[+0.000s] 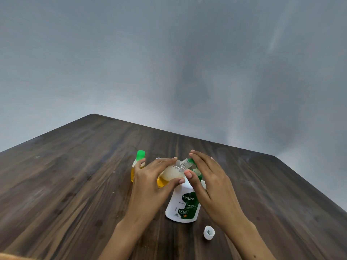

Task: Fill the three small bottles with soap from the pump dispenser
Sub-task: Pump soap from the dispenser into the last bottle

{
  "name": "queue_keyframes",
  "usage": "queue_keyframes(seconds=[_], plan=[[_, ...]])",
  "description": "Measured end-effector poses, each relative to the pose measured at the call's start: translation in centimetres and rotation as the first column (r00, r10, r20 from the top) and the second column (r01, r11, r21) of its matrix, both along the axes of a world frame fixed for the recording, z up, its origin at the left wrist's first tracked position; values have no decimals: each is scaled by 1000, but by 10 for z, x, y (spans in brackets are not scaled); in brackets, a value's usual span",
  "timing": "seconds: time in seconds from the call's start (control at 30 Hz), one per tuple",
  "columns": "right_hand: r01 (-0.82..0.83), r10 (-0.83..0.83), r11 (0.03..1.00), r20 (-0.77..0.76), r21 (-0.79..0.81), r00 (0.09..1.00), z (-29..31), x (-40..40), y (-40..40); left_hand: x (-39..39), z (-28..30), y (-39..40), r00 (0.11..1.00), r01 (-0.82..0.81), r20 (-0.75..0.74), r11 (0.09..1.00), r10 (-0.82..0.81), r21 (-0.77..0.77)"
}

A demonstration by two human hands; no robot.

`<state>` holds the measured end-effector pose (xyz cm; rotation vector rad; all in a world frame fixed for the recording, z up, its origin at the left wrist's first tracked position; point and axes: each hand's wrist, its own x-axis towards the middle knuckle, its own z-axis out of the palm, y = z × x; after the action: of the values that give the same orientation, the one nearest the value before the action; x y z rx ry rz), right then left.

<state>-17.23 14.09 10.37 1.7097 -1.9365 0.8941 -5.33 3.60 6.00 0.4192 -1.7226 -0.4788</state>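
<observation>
The left hand (150, 177) has its grip clamped on a tilted clear small bottle (170, 174) of foamy amber soap, neck at the white pump dispenser (183, 205), whose green pump the right hand (208, 177) presses with straight fingers, mid-bench on dark wood grain (75, 175).

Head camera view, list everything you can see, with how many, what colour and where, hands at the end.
Table: one, dark brown wood, fills the lower half of the view.
Wall: grey, behind the table.
Pump dispenser: one, white with a green label and green pump, stands mid-table between the hands.
Open small bottle: one, clear with amber soap and foam, tilted, neck towards the pump, held over the dispenser.
Capped small bottle: one, amber soap, green cap, upright behind the left hand.
Loose cap: one, white, on the table near the right wrist.
Left hand: grips the open small bottle.
Right hand: rests on the pump, fingers straight.
</observation>
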Motion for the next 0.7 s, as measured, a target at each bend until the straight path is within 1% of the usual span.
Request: queue_keyframes(seconds=[0.13, 0.27, 0.47, 0.7], plan=[[4, -4, 999, -20, -38, 1000, -3, 2, -5, 1, 2, -1, 1000, 25, -3, 1000, -25, 1], [42, -54, 989, -89, -139, 995, -11, 3, -9, 2, 4, 0, 999, 51, -7, 999, -51, 6], [57, -69, 964, -37, -260, 997, -19, 7, -17, -2, 2, 0, 997, 69, -20, 997, -68, 17], [74, -81, 940, -7, -332, 997, -30, 8, -26, -3, -1, -4, 998, 62, -20, 998, -62, 1]])
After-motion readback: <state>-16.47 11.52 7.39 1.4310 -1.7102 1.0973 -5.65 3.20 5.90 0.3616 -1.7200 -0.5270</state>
